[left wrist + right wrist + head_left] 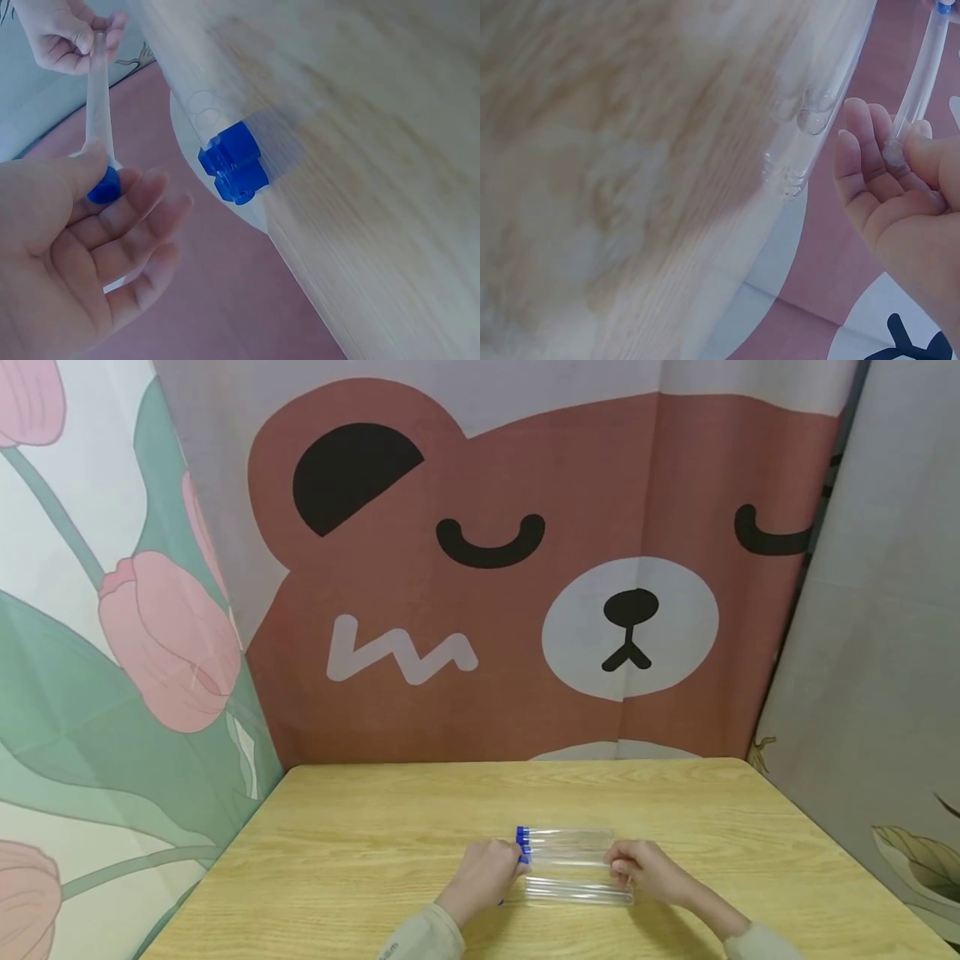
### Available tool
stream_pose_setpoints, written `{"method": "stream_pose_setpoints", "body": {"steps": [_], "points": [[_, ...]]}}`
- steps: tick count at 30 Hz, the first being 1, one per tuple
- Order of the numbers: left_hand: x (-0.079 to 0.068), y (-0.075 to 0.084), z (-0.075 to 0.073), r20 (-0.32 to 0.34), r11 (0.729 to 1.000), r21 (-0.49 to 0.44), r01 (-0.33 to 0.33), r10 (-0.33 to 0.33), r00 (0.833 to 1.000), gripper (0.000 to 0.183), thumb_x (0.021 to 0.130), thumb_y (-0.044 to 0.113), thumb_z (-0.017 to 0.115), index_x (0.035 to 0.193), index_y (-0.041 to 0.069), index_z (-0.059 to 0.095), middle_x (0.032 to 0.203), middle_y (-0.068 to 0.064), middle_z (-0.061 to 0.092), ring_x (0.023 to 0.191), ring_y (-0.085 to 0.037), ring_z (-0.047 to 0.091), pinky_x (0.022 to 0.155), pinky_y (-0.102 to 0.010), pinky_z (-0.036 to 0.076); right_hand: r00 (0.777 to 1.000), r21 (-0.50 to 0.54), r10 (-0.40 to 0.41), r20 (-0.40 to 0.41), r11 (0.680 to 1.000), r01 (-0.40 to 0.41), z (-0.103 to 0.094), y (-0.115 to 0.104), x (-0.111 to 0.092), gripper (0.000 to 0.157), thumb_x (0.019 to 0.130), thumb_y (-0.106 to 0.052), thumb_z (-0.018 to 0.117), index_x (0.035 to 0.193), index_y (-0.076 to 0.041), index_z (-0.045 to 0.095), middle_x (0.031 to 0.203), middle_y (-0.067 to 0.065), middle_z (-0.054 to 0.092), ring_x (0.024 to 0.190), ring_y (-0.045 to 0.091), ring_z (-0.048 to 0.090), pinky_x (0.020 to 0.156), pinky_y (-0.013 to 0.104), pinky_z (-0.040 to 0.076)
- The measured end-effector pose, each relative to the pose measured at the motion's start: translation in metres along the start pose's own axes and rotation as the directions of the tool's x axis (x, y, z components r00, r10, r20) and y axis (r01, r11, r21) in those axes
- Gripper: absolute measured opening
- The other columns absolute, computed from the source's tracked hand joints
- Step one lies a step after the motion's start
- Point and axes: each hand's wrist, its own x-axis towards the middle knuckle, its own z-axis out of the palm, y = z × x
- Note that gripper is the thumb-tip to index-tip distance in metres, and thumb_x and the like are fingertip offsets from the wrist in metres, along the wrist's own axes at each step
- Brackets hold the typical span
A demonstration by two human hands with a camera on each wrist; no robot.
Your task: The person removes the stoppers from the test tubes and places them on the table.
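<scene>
Over the desk [360, 827], I have both grips on one clear capped test tube [100, 97], held between the hands. At the left hand [489, 870], the grip is clamped at the capped end: the thumb pinches the tube just beside its blue cap [105, 186], and the other fingers curl loosely. At the right hand [651, 870], the grip is closed on the rounded end, thumb against fingers. From both wrist views I read the held tube as raised off the wood and apart from the ones lying there.

The other clear test tubes [577, 891] lie crosswise on the desk around the hands, some farther out and some nearer; I cannot count them surely. In the left wrist view a cluster of blue caps [238, 157] sits close to the left fingers, with a gap between, so that side is my tighter one.

For edges, the desk's left and right sides are well apart from both hands, and its wood grain runs on past the tubes to the far edge, where I have room to reach. Beyond that edge hangs a bear-print curtain [495, 610]; a tulip-print curtain [172, 643] bounds the left and a grey curtain [862, 693] the right.
</scene>
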Motion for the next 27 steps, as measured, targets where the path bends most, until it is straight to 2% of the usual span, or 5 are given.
{"method": "stream_pose_setpoints", "body": {"steps": [9,16,22,24,27], "points": [[0.0006,0.0026,0.0000,-0.104,0.991,0.134,-0.003,0.017,0.994,0.032,0.081,0.038,0.060,0.060,0.015,0.052,0.053,0.007,0.046,0.044,-0.006,0.044,0.036,-0.021,0.030,0.995,0.034,0.099,-0.026,0.995,-0.098,-0.0018,-0.0039,0.0003,0.012,0.088,0.008,0.046,0.091,0.016,0.054,0.073,0.013,0.056,0.061,0.021,0.058,0.054,0.030,0.050],[0.0009,0.0045,-0.0003,-0.128,0.986,0.164,0.039,-0.018,0.992,0.035,0.080,0.041,0.060,0.058,0.014,0.051,0.050,0.007,0.044,0.041,-0.006,0.040,0.034,-0.020,0.028,0.994,0.046,0.101,-0.047,0.994,-0.099,-0.0009,-0.0051,-0.0002,0.012,0.087,0.008,0.046,0.091,0.017,0.053,0.073,0.014,0.056,0.061,0.021,0.059,0.055,0.031,0.050],[0.0008,0.0060,-0.0011,-0.187,0.982,0.165,0.087,-0.055,0.981,0.036,0.075,0.043,0.063,0.057,0.015,0.049,0.048,0.008,0.044,0.040,-0.005,0.040,0.034,-0.020,0.028,0.991,0.052,0.117,-0.066,0.992,-0.114,0.0001,-0.0078,0.0006,0.013,0.087,0.008,0.047,0.092,0.018,0.054,0.074,0.015,0.056,0.061,0.021,0.059,0.055,0.033,0.051],[0.0009,0.0060,-0.0013,-0.182,0.983,0.160,0.091,-0.061,0.981,0.036,0.075,0.043,0.063,0.057,0.015,0.049,0.048,0.008,0.044,0.040,-0.005,0.041,0.034,-0.020,0.029,0.990,0.047,0.124,-0.070,0.992,-0.121,0.0007,-0.0083,0.0007,0.012,0.087,0.008,0.048,0.091,0.017,0.054,0.074,0.015,0.056,0.061,0.020,0.059,0.055,0.032,0.051],[0.0011,0.0050,-0.0024,-0.125,0.989,0.125,0.076,-0.060,0.990,0.035,0.078,0.042,0.060,0.059,0.014,0.052,0.049,0.007,0.044,0.041,-0.005,0.039,0.035,-0.019,0.030,0.990,0.045,0.127,-0.068,0.991,-0.124,0.0015,-0.0078,0.0008,0.011,0.086,0.009,0.048,0.090,0.017,0.054,0.074,0.014,0.056,0.061,0.017,0.058,0.056,0.031,0.051]]}}
